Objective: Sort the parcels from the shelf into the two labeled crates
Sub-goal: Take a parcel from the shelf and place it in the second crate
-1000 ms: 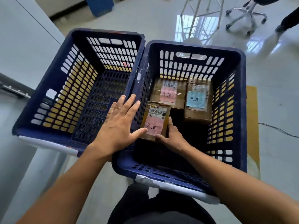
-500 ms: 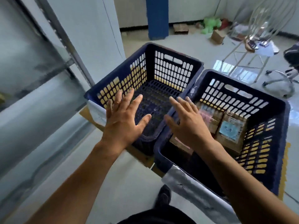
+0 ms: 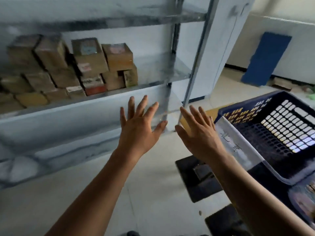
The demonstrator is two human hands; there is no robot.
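Pale tiled floor with grey metal shelf point(image 3: 102, 103) at left. Brown parcels point(image 3: 88, 65) stacked there in blurred rows, waiting to be sorted. Just below, left hand point(image 3: 139, 132) and right hand point(image 3: 199, 135) raised empty, fingers straight and spread. Blue crate point(image 3: 245, 108) at right, white label strip along its rim. Much sorting seemingly left.

Soft daylight reaches us from beyond our right hand point(image 3: 199, 133), glowing through the slotted dark blue plastic crate point(image 3: 288, 126); above our left hand point(image 3: 138, 132), the grey metal shelf point(image 3: 85, 103) and brown cardboard parcels point(image 3: 88, 58) blur.
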